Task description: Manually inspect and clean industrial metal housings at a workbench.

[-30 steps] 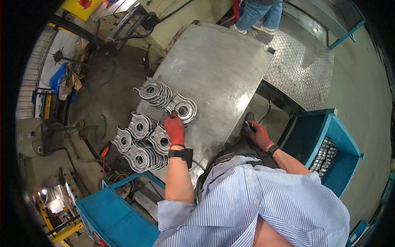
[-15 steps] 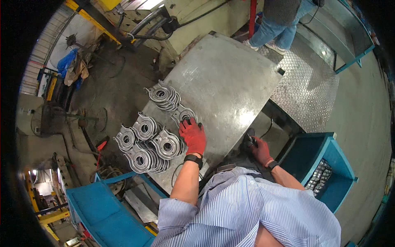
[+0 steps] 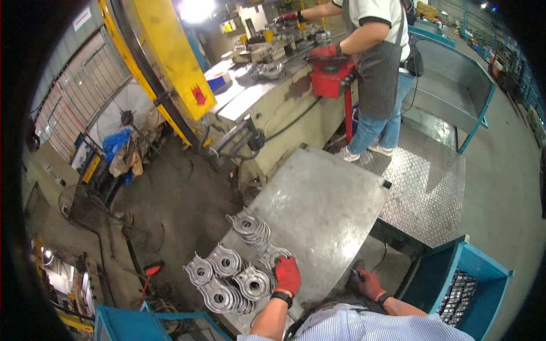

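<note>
Factory floor stretches all around: a yellow press column (image 3: 165, 54) rises at the back, a co-worker (image 3: 378, 62) in a dark apron stands at a cluttered machine bench (image 3: 267, 85), and a diamond-plate step (image 3: 424, 187) lies between that person and the bare steel table (image 3: 324, 210) in the foreground. On the near left corner of this table sit the stamped metal brackets (image 3: 227, 278), silver-grey pieces each with a raised round hub and flared ears, overlapped in loose shingled stacks; a second short stack (image 3: 250, 226) lies just beyond them. The left hand (image 3: 286, 274), in a red glove, rests palm-down with fingers curled over one bracket (image 3: 272, 257) at the right edge of the cluster, pressing on it rather than clearly lifting it. The right hand (image 3: 369, 284), also red-gloved, sits at the table's near edge closed around a small dark object; what that is cannot be made out. A blue bin (image 3: 475, 273) holding rows of dark parts stands to the right, and another blue bin (image 3: 122, 327) to the lower left. The brackets look stiff and fairly heavy for their size, likely with sharp sheared edges and perhaps an oily film, so they would slide on one another. A firm pinch across the hub or by one ear seems the safest hold.
</note>
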The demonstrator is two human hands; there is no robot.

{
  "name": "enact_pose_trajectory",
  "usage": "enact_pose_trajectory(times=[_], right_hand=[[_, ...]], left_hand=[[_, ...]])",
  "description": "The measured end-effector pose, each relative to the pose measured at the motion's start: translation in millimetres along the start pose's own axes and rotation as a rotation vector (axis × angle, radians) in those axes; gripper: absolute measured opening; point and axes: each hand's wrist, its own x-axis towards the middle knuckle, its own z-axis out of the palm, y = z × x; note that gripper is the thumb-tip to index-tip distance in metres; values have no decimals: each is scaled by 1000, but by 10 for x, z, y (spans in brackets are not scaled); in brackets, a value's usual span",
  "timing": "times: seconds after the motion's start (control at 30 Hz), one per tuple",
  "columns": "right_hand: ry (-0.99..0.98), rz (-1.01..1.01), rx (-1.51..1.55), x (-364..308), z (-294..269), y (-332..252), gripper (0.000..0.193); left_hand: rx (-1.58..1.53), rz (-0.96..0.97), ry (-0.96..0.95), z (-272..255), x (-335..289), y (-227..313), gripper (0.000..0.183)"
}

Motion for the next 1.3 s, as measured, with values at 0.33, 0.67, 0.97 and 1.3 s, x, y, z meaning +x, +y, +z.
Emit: enact_pose_trajectory(times=[0.33, 0.67, 0.97, 1.3], right_hand=[[110, 81, 123, -184, 5, 75, 30], [411, 310, 530, 279, -385, 898, 16], [317, 575, 962, 836, -1081, 1398, 14], [510, 594, 643, 802, -1387, 2242, 26]], left_hand=[[-86, 38, -71, -138, -40, -172, 25], [-426, 55, 187, -1854, 918, 93, 37], [-450, 20, 352, -2898, 2807, 133, 44], [193, 356, 561, -3043, 5825, -127, 31]])
